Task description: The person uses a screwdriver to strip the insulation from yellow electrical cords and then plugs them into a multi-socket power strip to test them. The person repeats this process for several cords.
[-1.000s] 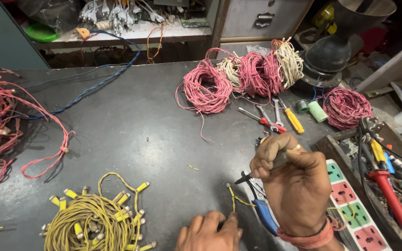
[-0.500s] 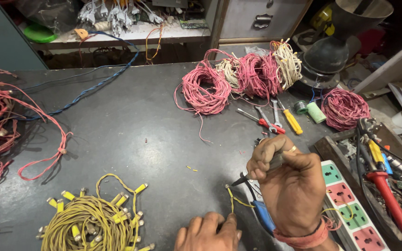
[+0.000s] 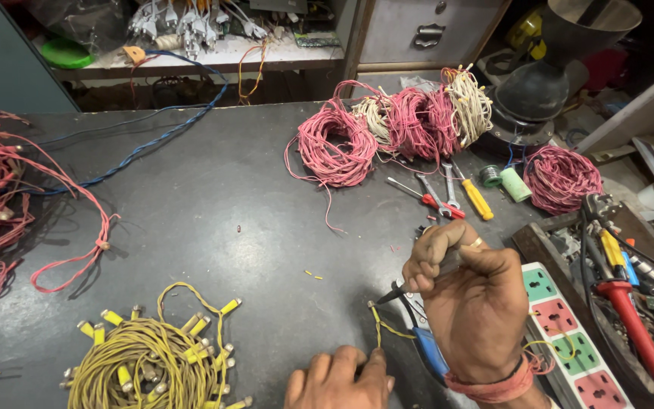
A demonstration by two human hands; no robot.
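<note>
Right hand point(image 3: 474, 291) was raised above the dark worktop point(image 3: 213, 204), fingers curled tight around a thin pointed tool point(image 3: 393, 291), seemingly a soldering iron, its tip slanted down toward the left. Left hand point(image 3: 340, 379) lay at the bottom edge of view, fingers pressed down on a short yellow wire point(image 3: 381, 326). The wire rose from under those fingers to a bare metal end just beside the tool tip; contact between tip and wire end could not be made out. Blue-handled pliers point(image 3: 424, 344) lay on the worktop under the right hand.

Around them: a coil of yellow wires point(image 3: 145, 360) with fitted ends at front left, loose red wire point(image 3: 9, 204) at far left, 3 pink wire bundles point(image 3: 387, 125) at the back, screwdrivers point(image 3: 456, 197) near them, and a multi-socket board point(image 3: 569, 333) with coloured panels at right.

Risks, as judged: the left fingertips sat close to the tip, so a slip of the right hand could burn them if the tool was hot. The wire was pinned only by finger pressure; it could spring away from the tip. The pliers lay near enough to foul the right hand's travel.
</note>
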